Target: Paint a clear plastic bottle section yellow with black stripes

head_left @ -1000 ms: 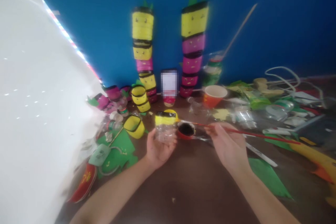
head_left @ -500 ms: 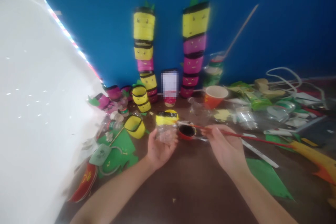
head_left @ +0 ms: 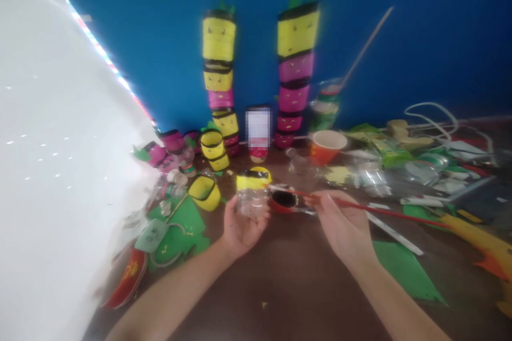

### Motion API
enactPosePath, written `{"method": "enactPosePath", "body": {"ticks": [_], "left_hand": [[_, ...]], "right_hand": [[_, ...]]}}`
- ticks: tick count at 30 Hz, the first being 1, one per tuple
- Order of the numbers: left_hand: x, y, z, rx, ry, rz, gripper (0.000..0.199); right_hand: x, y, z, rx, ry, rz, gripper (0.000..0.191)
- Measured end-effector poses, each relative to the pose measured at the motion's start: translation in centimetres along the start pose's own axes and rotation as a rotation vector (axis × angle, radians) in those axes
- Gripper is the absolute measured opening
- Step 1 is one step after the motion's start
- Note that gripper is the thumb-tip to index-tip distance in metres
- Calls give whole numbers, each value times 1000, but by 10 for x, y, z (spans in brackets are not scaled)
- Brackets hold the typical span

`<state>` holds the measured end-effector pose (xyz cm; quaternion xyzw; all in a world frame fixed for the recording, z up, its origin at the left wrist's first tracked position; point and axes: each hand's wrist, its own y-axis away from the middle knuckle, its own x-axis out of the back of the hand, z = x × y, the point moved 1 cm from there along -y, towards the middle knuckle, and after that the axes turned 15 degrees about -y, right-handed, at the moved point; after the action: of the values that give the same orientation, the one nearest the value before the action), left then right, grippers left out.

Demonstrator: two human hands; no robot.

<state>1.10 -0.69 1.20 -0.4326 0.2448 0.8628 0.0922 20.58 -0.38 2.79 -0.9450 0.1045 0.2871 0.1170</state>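
Curled round a clear plastic bottle piece (head_left: 252, 201), my left hand (head_left: 245, 232) holds it up over the brown table. A yellow painted band (head_left: 247, 182) covers its upper part, with a black strip at the rim. My right hand (head_left: 340, 224) pinches a thin red-handled paintbrush (head_left: 384, 211); the brush tip meets the yellow band or lies very close to it. Between the hands stands a small red container of dark paint (head_left: 285, 199). Left of the bottle piece, a yellow cup with a black rim (head_left: 205, 193) rests on the table.
Two stacks of yellow and magenta pots with faces (head_left: 219, 37) rise against the blue wall. A paper cup (head_left: 327, 148) stands behind my right hand. Green sheets (head_left: 408, 272) lie at both sides. Clear bottles (head_left: 376, 178) and scraps crowd the right; a red bowl (head_left: 127, 279) sits at left.
Hardly anything differs. The bottle piece shows a little more upright and clear, and the brush tip has shifted very slightly left along the yellow band.
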Motion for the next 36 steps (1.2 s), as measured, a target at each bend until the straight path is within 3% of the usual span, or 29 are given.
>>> {"method": "enactPosePath", "body": {"ticks": [6, 12, 17, 23, 29, 32, 36], "left_hand": [[-1, 0, 2, -5, 12, -15, 55], [2, -1, 2, -18, 3, -36, 57], [6, -3, 1, -23, -1, -4, 58], [5, -2, 2, -20, 5, -4, 57], [-1, 0, 6, -19, -3, -19, 61], [-3, 0, 6, -64, -17, -6, 52], [-10, 2, 3, -206, 5, 137, 27]], "right_hand": [[1, -3, -1, 53, 2, 86, 22], [-2, -2, -3, -2, 50, -12, 22], [2, -2, -2, 47, 76, 74, 24], [2, 0, -1, -5, 62, 9, 22], [6, -6, -5, 72, 10, 78, 20], [8, -10, -8, 96, -2, 94, 19], [13, -12, -5, 149, 135, 44, 20]]}}
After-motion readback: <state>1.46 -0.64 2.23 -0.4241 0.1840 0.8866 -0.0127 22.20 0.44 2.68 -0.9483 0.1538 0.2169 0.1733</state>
